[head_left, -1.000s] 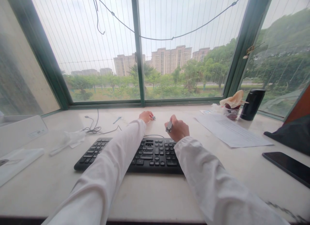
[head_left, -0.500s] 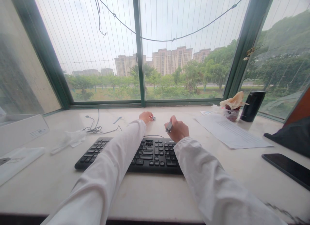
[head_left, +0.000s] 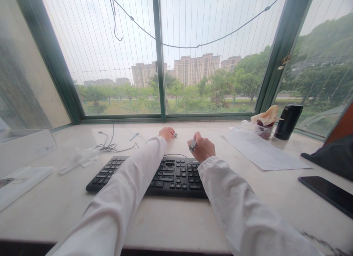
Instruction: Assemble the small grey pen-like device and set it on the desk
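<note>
A black keyboard (head_left: 166, 178) lies on the white table beneath both my forearms, and a dark gap shows among its upper keys. Beyond its far edge, my left hand (head_left: 166, 133) rests low on the table with the fingers closed. At their tips is a small dark and silver piece (head_left: 175, 135), too small to name. To the right, my right hand (head_left: 204, 147) is wrapped round a short grey metal tool (head_left: 192, 145), whose blunt end points toward me above the keyboard's far right part. Its other end is hidden by the fingers.
Left are a coiled cable (head_left: 108, 147), a thin blue strip (head_left: 134, 136), crumpled plastic (head_left: 82, 157) and a white box (head_left: 27, 145). Right are printed paper (head_left: 266, 153), a bagged item (head_left: 264, 129), a black bottle (head_left: 288, 121), a phone (head_left: 327, 193) and dark cloth (head_left: 331, 155). Windows stand behind.
The view has shifted very slightly. Both hands keep nearly the same place and grip, and the keyboard lies as before.
</note>
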A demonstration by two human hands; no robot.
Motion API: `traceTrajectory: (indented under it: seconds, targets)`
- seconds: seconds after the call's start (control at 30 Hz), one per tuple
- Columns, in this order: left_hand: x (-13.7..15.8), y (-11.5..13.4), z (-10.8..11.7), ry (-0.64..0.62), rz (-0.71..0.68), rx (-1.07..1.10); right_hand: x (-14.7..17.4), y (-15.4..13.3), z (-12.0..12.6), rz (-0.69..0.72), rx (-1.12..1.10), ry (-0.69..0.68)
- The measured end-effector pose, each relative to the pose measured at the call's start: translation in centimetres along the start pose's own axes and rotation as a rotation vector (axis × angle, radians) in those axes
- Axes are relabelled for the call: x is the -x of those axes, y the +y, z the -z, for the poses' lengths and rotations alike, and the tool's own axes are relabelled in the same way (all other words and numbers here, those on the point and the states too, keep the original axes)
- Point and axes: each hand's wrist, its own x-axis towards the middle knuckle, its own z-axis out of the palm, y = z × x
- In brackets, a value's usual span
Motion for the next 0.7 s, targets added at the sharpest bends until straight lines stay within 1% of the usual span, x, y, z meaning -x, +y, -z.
traceTrajectory:
  seconds: [0.2, 0.3, 0.4, 0.53, 0.7]
  targets:
    - [0.4, 0.2, 0.7, 0.046, 0.004, 0.016, 0.0, 0.0, -0.1, 0.023, 0.004, 0.033]
    - [1.1, 0.7, 1.7, 0.087, 0.002, 0.036, 0.1, -0.1, 0.0, 0.032, -0.006, 0.040]
    - [2.1, 1.6, 3.2, 0.124, -0.028, 0.075, 0.3, -0.3, 0.2, 0.037, -0.013, 0.031]
    - [4.6, 3.3, 5.8, 0.151, -0.093, 0.128, 0.5, -0.6, 0.4, 0.056, -0.036, 0.041]
    - [9.5, 4.8, 8.9, 0.157, -0.189, 0.139, 0.5, -0.6, 0.2, 0.062, -0.105, 0.048]
